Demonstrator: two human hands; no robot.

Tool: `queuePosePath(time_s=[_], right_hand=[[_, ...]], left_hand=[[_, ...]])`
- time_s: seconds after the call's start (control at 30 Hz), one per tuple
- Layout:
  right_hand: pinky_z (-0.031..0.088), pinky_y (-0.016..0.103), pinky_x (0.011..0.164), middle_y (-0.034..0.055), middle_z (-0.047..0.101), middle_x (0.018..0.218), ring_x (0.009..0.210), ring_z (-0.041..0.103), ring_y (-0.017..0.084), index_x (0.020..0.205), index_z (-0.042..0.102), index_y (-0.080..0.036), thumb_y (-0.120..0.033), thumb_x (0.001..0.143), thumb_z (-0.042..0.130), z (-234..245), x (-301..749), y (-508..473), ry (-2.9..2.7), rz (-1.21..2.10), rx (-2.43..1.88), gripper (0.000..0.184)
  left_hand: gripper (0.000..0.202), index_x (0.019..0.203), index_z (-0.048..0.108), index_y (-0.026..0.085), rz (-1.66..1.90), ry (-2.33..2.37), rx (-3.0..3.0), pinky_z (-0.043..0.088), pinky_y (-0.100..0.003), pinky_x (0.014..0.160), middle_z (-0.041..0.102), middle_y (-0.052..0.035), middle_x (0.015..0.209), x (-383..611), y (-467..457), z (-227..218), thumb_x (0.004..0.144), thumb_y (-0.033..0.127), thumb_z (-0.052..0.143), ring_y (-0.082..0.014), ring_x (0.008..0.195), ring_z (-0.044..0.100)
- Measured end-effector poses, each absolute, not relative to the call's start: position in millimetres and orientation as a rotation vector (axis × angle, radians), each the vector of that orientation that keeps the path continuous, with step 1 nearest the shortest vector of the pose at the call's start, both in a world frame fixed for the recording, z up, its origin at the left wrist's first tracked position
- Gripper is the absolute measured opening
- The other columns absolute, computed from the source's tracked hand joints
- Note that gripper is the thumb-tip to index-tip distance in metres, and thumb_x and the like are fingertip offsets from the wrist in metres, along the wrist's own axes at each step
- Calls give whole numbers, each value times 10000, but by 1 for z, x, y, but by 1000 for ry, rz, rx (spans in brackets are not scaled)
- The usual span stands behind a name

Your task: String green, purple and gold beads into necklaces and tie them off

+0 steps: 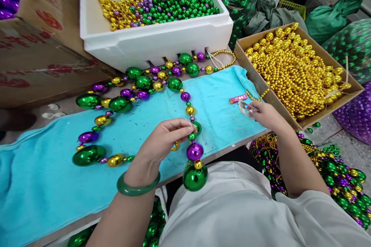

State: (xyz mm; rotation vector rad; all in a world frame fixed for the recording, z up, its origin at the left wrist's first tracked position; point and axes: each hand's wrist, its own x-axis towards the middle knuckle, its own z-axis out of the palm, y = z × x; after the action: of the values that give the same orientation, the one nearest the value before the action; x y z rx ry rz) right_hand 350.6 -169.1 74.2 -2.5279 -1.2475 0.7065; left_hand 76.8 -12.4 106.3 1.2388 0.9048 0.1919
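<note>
A long strand of green, purple and gold beads [136, 85] loops over a turquoise towel [43, 185]. My left hand [162, 141], with a green bangle at the wrist, pinches the strand close to a small green bead, just above a large purple bead [194, 151] and a big green ball [195, 176] hanging off the table edge. My right hand [262, 114] is off to the right, near the gold bead box, fingers closed on a thin clear thread [246, 109]. A small red tag [238, 98] lies just left of it.
A white foam box [153, 42] of mixed loose beads stands behind the towel. A cardboard box [261, 85] of gold bead strands sits at right. Piles of mixed beads [342, 181] lie below right; bags of green beads at the back. Cardboard cartons [37, 58] at left.
</note>
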Motion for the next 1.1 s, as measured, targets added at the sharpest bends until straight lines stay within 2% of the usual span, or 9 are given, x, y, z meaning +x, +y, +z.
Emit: queuePosePath(time_s=[0.13,0.23,0.3,0.4,0.47,0.53,0.67,0.87,1.1], right_hand=[[297,254,555,23,587,665,619,489,152,764,611,-198,-337,829,508,76,346,-168,-1285,721,-2468,184],[310,266,556,29,568,620,604,484,157,717,641,-198,-338,820,526,77,348,-166,-1322,811,-2495,208],[363,288,617,62,608,710,709,534,188,691,653,-192,-302,802,544,79,353,-165,-1328,689,-2529,191],[416,347,777,106,638,965,940,561,239,637,639,-178,-252,773,572,84,358,-164,-1356,486,-2385,169],[420,362,836,96,635,1028,990,566,235,641,640,-180,-269,782,585,88,356,-163,-1364,552,-2135,175],[428,354,821,73,645,934,937,580,216,643,644,-187,-317,798,598,94,348,-160,-1344,712,-1898,207],[403,295,647,25,586,701,707,525,158,654,659,-195,-386,803,633,102,322,-149,-1282,975,-1629,244],[373,273,593,41,614,752,680,510,139,674,682,-180,-430,771,670,98,293,-131,-1261,1132,-1517,269],[401,277,602,35,634,722,672,533,141,634,666,-182,-424,722,712,81,297,-127,-1012,1130,-1595,262]], left_hand=[[258,688,670,154,181,908,1183,354,-192,464,654,-35,687,85,-17,108,635,380,782,-86,547,484],[285,695,656,152,150,911,1180,343,-187,446,649,-33,675,86,-18,108,630,395,789,-81,528,485],[294,699,649,149,135,912,1190,338,-184,437,649,-33,682,85,-18,107,631,398,790,-77,519,484],[284,717,644,152,130,885,1208,334,-178,434,654,-33,696,83,-18,104,656,397,775,-74,519,485],[270,733,647,151,137,860,1225,327,-175,432,665,-37,724,83,-19,102,676,389,760,-68,515,475],[256,731,651,143,152,846,1248,314,-174,425,689,-59,838,84,-20,102,685,374,752,-51,507,453],[246,706,663,125,159,780,1281,292,-179,412,668,-94,1076,88,-24,101,685,357,743,-10,477,405],[292,708,646,124,206,749,1170,249,-174,393,660,-41,795,86,-24,92,663,387,765,-6,431,356],[353,717,643,118,203,776,1029,233,-172,368,674,-42,759,74,-19,86,584,392,821,-11,419,383]])
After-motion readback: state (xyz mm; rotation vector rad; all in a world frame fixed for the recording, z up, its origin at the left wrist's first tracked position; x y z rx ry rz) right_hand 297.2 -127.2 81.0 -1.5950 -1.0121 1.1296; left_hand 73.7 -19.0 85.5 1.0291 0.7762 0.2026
